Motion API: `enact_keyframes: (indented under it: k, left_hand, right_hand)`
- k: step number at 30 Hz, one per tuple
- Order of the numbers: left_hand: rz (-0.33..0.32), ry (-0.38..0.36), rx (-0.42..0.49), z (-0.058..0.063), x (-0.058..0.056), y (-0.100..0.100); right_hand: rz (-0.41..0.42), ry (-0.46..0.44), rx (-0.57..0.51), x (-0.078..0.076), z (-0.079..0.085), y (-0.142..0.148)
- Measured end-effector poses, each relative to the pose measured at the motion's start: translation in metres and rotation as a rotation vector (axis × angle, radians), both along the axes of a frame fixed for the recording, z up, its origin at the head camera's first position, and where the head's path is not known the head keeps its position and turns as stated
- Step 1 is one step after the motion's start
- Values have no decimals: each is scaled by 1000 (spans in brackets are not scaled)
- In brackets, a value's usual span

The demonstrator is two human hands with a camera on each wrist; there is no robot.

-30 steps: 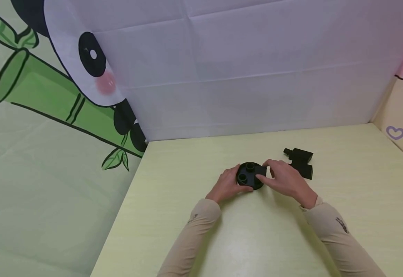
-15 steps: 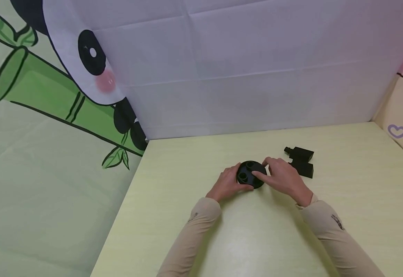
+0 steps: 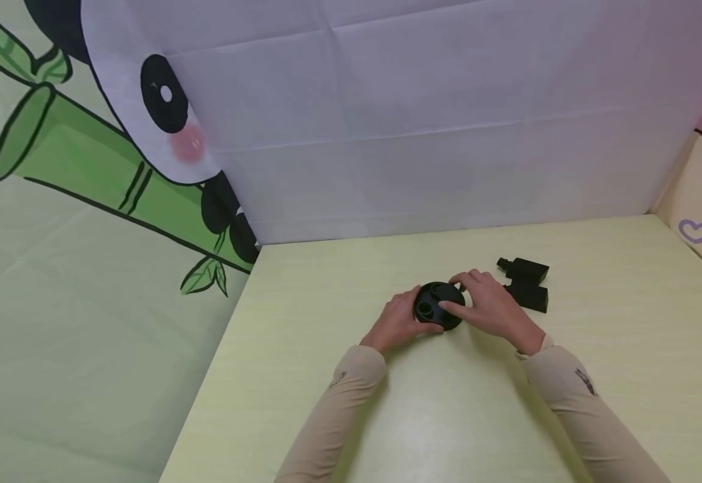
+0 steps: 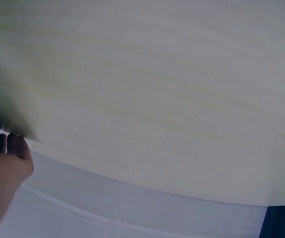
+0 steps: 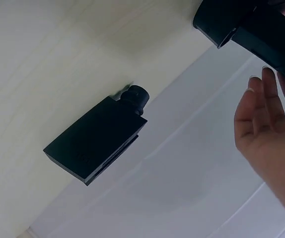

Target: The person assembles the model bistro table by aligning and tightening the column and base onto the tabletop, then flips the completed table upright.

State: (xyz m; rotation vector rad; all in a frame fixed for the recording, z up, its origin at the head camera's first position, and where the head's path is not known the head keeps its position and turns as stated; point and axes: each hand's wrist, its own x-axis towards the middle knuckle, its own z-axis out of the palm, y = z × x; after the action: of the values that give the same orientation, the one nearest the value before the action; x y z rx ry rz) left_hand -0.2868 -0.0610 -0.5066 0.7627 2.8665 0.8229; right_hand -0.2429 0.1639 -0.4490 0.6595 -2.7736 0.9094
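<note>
A black round piece (image 3: 434,318) with raised ring-shaped sockets on its face sits between both hands in the head view. My left hand (image 3: 400,320) grips its left side, thumb along the near edge. My right hand (image 3: 492,307) pinches its right side, thumb over the face and fingers at the far rim. In the right wrist view, the fingertips of the right hand (image 5: 269,116) touch a straight-edged black part beside a short tube, cut off by the frame. The left wrist view catches only the left hand (image 4: 6,171) against a dark shape.
Right of the hands, a black two-part object (image 3: 527,285), made of boxy blocks with a short round stub, lies on the pale table (image 3: 447,416). A white printed cloth (image 3: 423,134) hangs behind the table's back edge. A similar cloth (image 3: 85,335) covers the left side.
My right thumb has shifted left across the round piece's face, and the right fingers have moved up along its far rim. The left hand keeps its grip.
</note>
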Motion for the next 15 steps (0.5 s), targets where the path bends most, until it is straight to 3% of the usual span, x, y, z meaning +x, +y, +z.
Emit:
enact_keyframes:
  k: [9, 15]
  left_hand:
    - [0, -5, 4, -1, 0, 1]
    - [3, -2, 7, -1, 0, 0]
  right_hand:
    - [-13, 15, 14, -2, -1, 0]
    - [-86, 74, 36, -4, -4, -3]
